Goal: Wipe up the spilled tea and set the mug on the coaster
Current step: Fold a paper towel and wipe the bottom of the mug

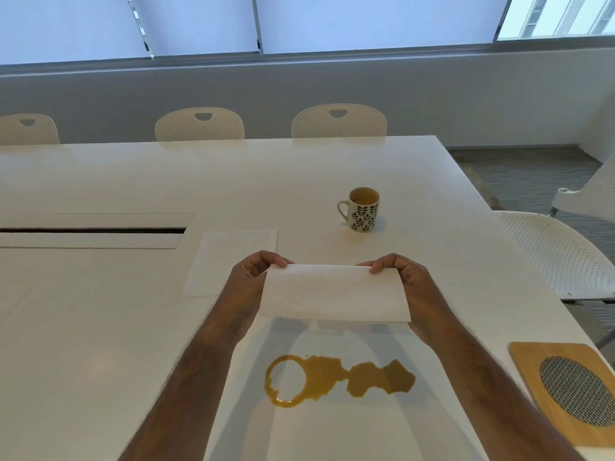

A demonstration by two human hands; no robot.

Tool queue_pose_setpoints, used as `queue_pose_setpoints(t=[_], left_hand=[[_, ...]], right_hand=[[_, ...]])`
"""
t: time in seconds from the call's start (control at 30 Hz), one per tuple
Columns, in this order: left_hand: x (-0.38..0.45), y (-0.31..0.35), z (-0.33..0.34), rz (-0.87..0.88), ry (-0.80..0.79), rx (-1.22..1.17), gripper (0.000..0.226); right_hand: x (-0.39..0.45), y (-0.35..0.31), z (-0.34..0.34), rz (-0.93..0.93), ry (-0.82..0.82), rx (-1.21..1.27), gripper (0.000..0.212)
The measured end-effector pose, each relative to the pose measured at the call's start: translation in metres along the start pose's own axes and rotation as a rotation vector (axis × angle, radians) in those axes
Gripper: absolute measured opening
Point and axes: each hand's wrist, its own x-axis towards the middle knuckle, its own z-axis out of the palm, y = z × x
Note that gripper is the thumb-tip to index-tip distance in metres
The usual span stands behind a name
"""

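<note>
A brown tea puddle (pixel 336 380) with a ring shape at its left lies on the white table (pixel 100 327) close to me. Above it, off the table, I hold a folded white paper towel (pixel 332 292) stretched between both hands. My left hand (pixel 253 271) pinches its left end and my right hand (pixel 396 271) pinches its right end. A white mug (pixel 362 209) with a dark leaf pattern, tea inside, stands upright farther back, handle to the left. The wooden coaster (pixel 565 390) with a round mesh centre lies at the table's right edge.
A second flat paper towel sheet (pixel 226 261) lies on the table left of my hands. A cable slot (pixel 93 231) runs across the table at left. White perforated chairs (pixel 339 123) line the far side, and another chair (pixel 559 251) stands at the right.
</note>
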Motion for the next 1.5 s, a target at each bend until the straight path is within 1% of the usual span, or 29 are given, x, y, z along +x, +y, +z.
queue_pose_setpoints(t=[0.1, 0.2, 0.33, 0.43, 0.53, 0.63, 0.7, 0.77, 0.87, 0.97, 1.03, 1.1, 1.13, 1.23, 1.3, 1.4, 1.5], left_hand=[[-0.001, -0.001, -0.002, 0.010, -0.019, 0.008, 0.020], [-0.001, -0.002, -0.003, 0.005, -0.019, 0.027, 0.022], [0.000, 0.003, -0.002, -0.030, 0.013, 0.051, 0.027], [-0.002, 0.005, 0.000, -0.026, -0.011, 0.123, 0.027], [-0.001, 0.002, 0.001, -0.022, -0.012, 0.216, 0.037], [0.001, 0.000, 0.004, -0.005, 0.023, 0.218, 0.039], [0.001, 0.000, 0.004, 0.003, 0.039, 0.219, 0.041], [0.000, 0.000, 0.003, 0.017, 0.045, 0.217, 0.038], [-0.001, 0.003, 0.002, 0.043, 0.070, 0.247, 0.035], [-0.003, 0.007, 0.003, 0.049, 0.072, 0.264, 0.039], [-0.005, 0.010, 0.005, 0.051, 0.054, 0.285, 0.042], [-0.007, 0.012, 0.009, 0.053, 0.030, 0.294, 0.043], [-0.007, 0.013, 0.011, 0.056, 0.017, 0.301, 0.042], [-0.009, 0.014, 0.018, 0.073, -0.025, 0.339, 0.042], [-0.010, 0.013, 0.023, 0.089, -0.063, 0.366, 0.043], [-0.011, 0.011, 0.030, 0.110, -0.097, 0.386, 0.041], [-0.012, 0.011, 0.032, 0.121, -0.106, 0.419, 0.038]], right_hand=[[-0.001, -0.001, 0.000, 0.006, -0.003, 0.035, 0.027], [-0.001, -0.003, 0.000, 0.005, 0.008, 0.035, 0.016], [0.001, -0.003, -0.001, -0.034, 0.000, -0.013, 0.010], [0.000, -0.004, -0.001, -0.070, 0.006, -0.070, 0.021], [0.000, -0.005, 0.001, -0.081, 0.010, -0.101, 0.013], [-0.002, -0.006, 0.002, -0.084, 0.005, -0.106, 0.014], [-0.003, -0.007, 0.002, -0.100, -0.024, -0.085, 0.020], [-0.004, -0.006, -0.002, -0.090, -0.078, -0.033, 0.031], [-0.005, -0.005, -0.008, -0.020, -0.142, 0.114, 0.028], [-0.004, -0.008, -0.012, 0.005, -0.161, 0.198, 0.035], [-0.001, -0.012, -0.015, -0.008, -0.190, 0.163, 0.045], [0.001, -0.022, -0.016, 0.019, -0.228, 0.111, 0.052], [0.003, -0.028, -0.016, 0.030, -0.248, 0.055, 0.050], [0.009, -0.039, -0.012, 0.015, -0.318, -0.298, 0.035], [0.014, -0.042, -0.006, 0.013, -0.391, -0.450, 0.030], [0.018, -0.046, 0.002, -0.002, -0.514, -0.545, 0.022], [0.020, -0.046, 0.005, -0.004, -0.546, -0.570, 0.017]])
